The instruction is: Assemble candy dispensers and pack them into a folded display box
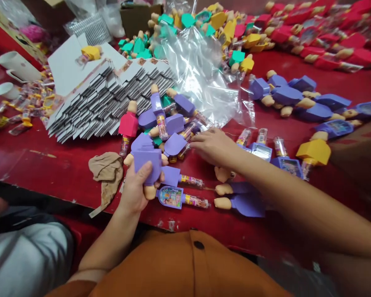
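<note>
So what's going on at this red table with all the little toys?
A person is handling small plastic toys attached to clear tubes. The left hand grips a purple toy above the near edge of the red table. The right hand lies open on the purple pile, fingertips touching it. A fanned stack of flat cards and a clear bag lie behind.

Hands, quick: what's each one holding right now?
Left hand: closed around a purple toy.
Right hand: open, palm down, fingertips on the toy pile, gripping nothing visible.
</note>
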A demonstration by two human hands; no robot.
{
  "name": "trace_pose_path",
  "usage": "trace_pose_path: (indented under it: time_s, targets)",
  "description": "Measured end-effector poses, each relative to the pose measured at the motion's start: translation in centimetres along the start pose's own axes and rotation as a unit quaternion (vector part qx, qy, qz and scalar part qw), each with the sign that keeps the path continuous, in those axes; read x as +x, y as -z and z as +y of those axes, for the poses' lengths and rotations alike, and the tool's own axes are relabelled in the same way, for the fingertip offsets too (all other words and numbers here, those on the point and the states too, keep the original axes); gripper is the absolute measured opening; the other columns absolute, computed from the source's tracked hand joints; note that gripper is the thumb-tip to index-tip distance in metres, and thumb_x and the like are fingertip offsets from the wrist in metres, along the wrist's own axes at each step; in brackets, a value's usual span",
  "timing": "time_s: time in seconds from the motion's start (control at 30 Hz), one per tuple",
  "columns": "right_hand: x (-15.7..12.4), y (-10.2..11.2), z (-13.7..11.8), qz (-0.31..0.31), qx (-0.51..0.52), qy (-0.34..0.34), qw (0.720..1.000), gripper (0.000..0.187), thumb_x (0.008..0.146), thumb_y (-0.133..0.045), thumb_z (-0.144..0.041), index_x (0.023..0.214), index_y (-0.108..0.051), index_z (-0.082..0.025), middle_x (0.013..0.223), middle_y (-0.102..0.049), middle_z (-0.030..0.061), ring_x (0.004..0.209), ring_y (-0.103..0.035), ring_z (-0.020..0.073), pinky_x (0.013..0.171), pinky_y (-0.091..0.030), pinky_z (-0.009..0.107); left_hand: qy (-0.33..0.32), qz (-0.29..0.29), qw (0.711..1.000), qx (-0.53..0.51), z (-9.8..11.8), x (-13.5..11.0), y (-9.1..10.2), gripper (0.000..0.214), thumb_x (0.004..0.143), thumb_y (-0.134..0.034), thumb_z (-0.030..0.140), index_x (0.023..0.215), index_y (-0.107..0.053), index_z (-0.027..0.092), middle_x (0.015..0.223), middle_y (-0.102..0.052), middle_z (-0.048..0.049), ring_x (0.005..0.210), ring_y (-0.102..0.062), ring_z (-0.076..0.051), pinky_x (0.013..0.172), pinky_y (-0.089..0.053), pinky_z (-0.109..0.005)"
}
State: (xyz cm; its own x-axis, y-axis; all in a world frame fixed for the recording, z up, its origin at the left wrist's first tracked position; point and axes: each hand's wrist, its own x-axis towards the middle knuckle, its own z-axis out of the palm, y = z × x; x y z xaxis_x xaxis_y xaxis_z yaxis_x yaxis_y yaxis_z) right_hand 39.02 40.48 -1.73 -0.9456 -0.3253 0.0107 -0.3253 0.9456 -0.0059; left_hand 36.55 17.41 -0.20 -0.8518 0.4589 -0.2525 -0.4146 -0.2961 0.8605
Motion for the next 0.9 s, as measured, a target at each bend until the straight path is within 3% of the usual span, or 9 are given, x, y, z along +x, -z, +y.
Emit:
trace_pose_path:
  time_s: [0.1,0.17,0.3,0.43,0.53,0.7,0.9]
  targets:
    - [2.0,-0.6,-1.3,-0.038,-0.024,0.022,0.999,0.018,0.085,-0.045,-0.019,0.090,-0.062,-0.014,0.105,-0.057,0.0095,0.093,-0.050,0.0230,0.071,-0.028,0.033,0.011,-0.070,0.996,0.053,0.1,-0.5,-0.8,0.042,0.067,-0.070,0.039,0.097,-0.051,0.017,0.085,-0.065,-0.0062,0.055,-0.058,-0.011,0.045,-0.045,-0.019]
    - [1.9,-0.6,-1.7,-0.049,-0.014,0.028,0.998,0.016,0.082,-0.049,-0.021,0.088,-0.061,-0.011,0.100,-0.057,0.0111,0.094,-0.048,0.0243,0.073,-0.030,0.033,0.039,-0.100,0.990,0.087,0.4,-0.9,-1.0,0.046,0.066,-0.071,0.041,0.100,-0.049,0.020,0.086,-0.065,-0.0055,0.056,-0.058,-0.012,0.047,-0.045,-0.020]
    - [-3.9,1.2,-1.7,0.012,0.074,-0.025,0.997,0.013,0.082,-0.044,-0.016,0.088,-0.054,-0.010,0.083,-0.056,0.0084,0.074,-0.048,0.0168,0.064,-0.033,0.027,0.131,-0.173,0.957,0.191,0.6,-1.5,-1.1,0.052,0.061,-0.073,0.046,0.102,-0.052,0.019,0.085,-0.063,-0.0042,0.061,-0.056,-0.012,0.051,-0.043,-0.019]
    - [-12.2,4.0,-3.2,0.048,0.101,-0.013,0.994,0.018,0.089,-0.038,-0.023,0.097,-0.051,-0.013,0.078,-0.057,0.0052,0.067,-0.048,0.0146,0.062,-0.033,0.026,0.204,-0.288,0.885,0.302,-0.7,-1.8,-2.6,0.048,0.059,-0.074,0.044,0.094,-0.057,0.016,0.077,-0.058,0.0003,0.064,-0.052,-0.011,0.058,-0.041,-0.020]
    - [-16.0,5.0,-5.5,0.074,0.047,0.027,0.996,0.022,0.092,-0.034,-0.023,0.101,-0.053,-0.015,0.075,-0.058,0.0046,0.070,-0.050,0.0157,0.066,-0.033,0.029,0.260,-0.376,0.817,0.351,-2.4,-2.2,-4.5,0.045,0.061,-0.072,0.045,0.091,-0.056,0.015,0.072,-0.054,0.0021,0.059,-0.047,-0.009,0.053,-0.037,-0.019]
    - [-19.2,4.1,-9.0,0.086,0.056,0.001,0.995,0.030,0.092,-0.037,-0.035,0.080,-0.056,-0.016,0.056,-0.051,0.0002,0.053,-0.043,0.0123,0.055,-0.029,0.028,0.282,-0.495,0.701,0.428,-4.3,-3.7,-6.5,0.041,0.062,-0.070,0.049,0.080,-0.054,0.015,0.065,-0.049,0.0046,0.057,-0.043,-0.008,0.049,-0.032,-0.017]
    - [-20.9,2.7,-11.7,0.072,0.243,-0.073,0.965,0.029,0.091,-0.039,-0.033,0.077,-0.055,-0.014,0.055,-0.050,-0.0006,0.048,-0.041,0.0106,0.050,-0.029,0.025,0.185,-0.526,0.645,0.522,-4.3,-5.8,-6.5,0.033,0.071,-0.063,0.049,0.078,-0.056,0.017,0.064,-0.056,0.0034,0.057,-0.051,-0.010,0.050,-0.031,-0.019]
